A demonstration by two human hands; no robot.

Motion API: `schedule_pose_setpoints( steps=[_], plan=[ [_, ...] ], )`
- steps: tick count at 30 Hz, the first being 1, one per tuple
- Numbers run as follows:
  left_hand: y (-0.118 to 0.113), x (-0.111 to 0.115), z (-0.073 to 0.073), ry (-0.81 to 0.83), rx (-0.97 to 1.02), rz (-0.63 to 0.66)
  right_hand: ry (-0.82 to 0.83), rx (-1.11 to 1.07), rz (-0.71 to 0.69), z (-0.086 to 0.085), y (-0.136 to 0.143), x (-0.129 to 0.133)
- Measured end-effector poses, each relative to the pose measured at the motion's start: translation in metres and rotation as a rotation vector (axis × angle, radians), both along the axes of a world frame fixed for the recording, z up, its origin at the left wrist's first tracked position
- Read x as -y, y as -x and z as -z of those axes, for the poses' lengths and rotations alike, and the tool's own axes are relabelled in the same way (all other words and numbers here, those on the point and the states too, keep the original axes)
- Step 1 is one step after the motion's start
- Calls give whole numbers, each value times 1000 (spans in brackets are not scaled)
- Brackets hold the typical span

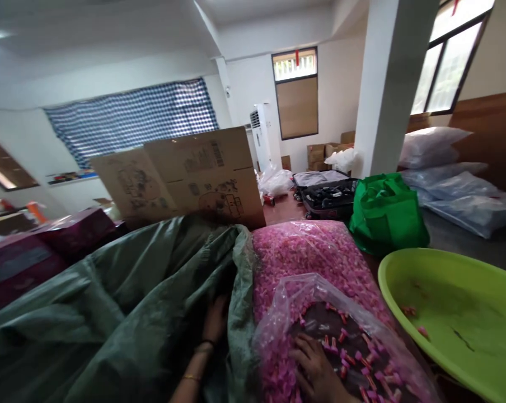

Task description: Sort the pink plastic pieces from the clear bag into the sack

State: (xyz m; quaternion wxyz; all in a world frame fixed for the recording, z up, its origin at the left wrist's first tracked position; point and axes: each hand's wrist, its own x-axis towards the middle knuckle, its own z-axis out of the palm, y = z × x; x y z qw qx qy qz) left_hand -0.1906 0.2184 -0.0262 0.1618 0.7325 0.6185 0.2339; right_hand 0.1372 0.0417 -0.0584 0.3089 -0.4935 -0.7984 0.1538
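My left hand [217,313] reaches into the dark mouth of a large dark green sack [122,296]. Its fingers are lost in the shadow there, and a dark band and a gold-coloured bracelet show on the wrist. My right hand [314,366] is at the opening of a clear plastic bag [286,294], palm down, with fingers stretched toward the bag's left side. Small pink pieces [368,358] lie scattered on a dark surface beside this hand. A big clear bag packed with pink pieces [312,243] lies just beyond.
To the right stands a lime-green basin [458,313] with a few pink bits inside. Behind it are a green bag [387,212], an open suitcase [326,193] and stacked plastic sacks [458,179]. A cardboard box [181,179] rises behind the green sack; maroon boxes [47,246] sit left.
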Motion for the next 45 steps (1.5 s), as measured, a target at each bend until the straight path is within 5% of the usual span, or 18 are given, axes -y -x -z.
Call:
schedule_pose_setpoints(
  steps=[6, 10, 15, 22, 26, 34, 41, 45],
  plan=[
    [17, 81, 10, 48, 327, -40, -119, -12, -10, 20, 2, -3],
    [13, 131, -2, 29, 349, -65, -157, -22, -10, 21, -2, 1],
    [20, 171, 2, -162, 187, -249, -143, -7, -76, 13, -4, 7],
    [3, 235, 12, -188, -84, -350, -117, -15, -100, 1, -4, 16],
    [-16, 229, 10, -126, -254, -310, -151, -49, -86, -2, -2, 20],
    [-30, 160, 10, -25, -431, -139, -148, 92, -207, -3, 5, 20],
    [-7, 157, 7, -80, -219, -324, -135, 83, -200, -3, 5, 22],
    [5, 164, 9, -136, 25, -314, -136, 95, -152, -2, 6, 20]
  ],
)
